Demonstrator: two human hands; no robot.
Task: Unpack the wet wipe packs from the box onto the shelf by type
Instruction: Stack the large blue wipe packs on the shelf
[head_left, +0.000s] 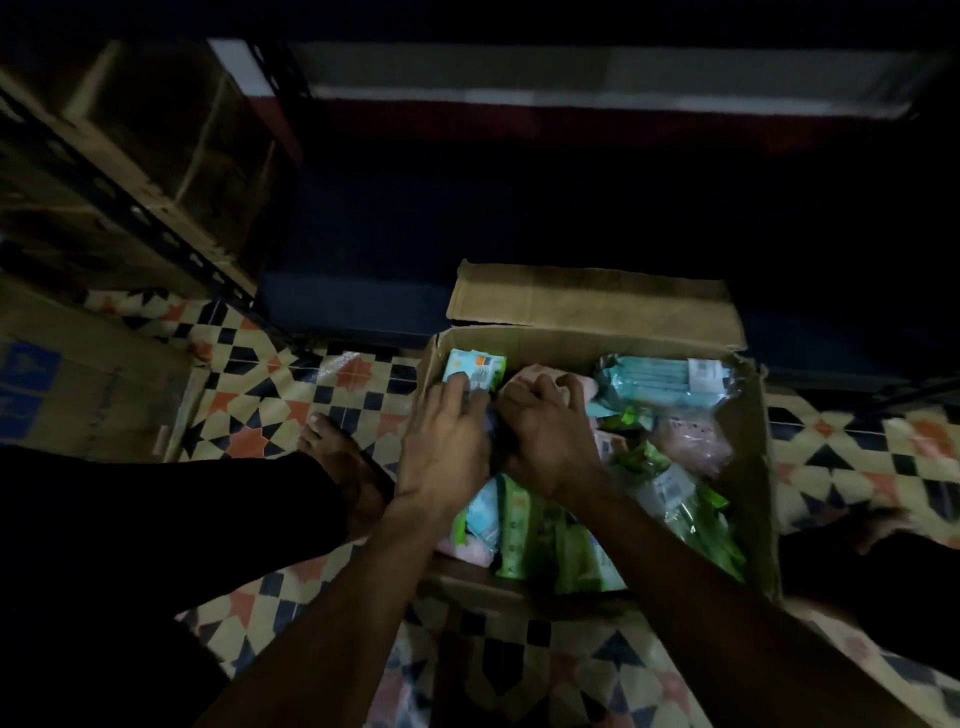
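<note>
- The shelf (156, 171) is seen at the far left, well apart from everything handled, with metal uprights and cardboard cartons on its levels; a wide carry would be needed to reach it.
- The box (748, 499) stands open on the patterned floor (291, 395), its far flap (592, 304) folded back; mixed packs are crowded inside it.
- A pale blue bundle (665, 382) lies along the box's far right corner, its long axis running left to right; green packs (550, 540) stand on edge along the near wall, and pink packs (691, 441) lie by the right wall.
- The left hand (447, 441) is laid over the teal pack (475, 371) in the far left corner, fingers extended and slightly spread across its near end; a closed grasp is not shown.
- The right hand (550, 431) is placed just beside it, fingers curled down onto a pink pack (535, 376) near the far wall; whether it is pinched cannot be told through the blur.
- The teal pack's long axis points away from the person, directly ahead of the left fingertips, so that hand is judged nearer for lifting it.
</note>
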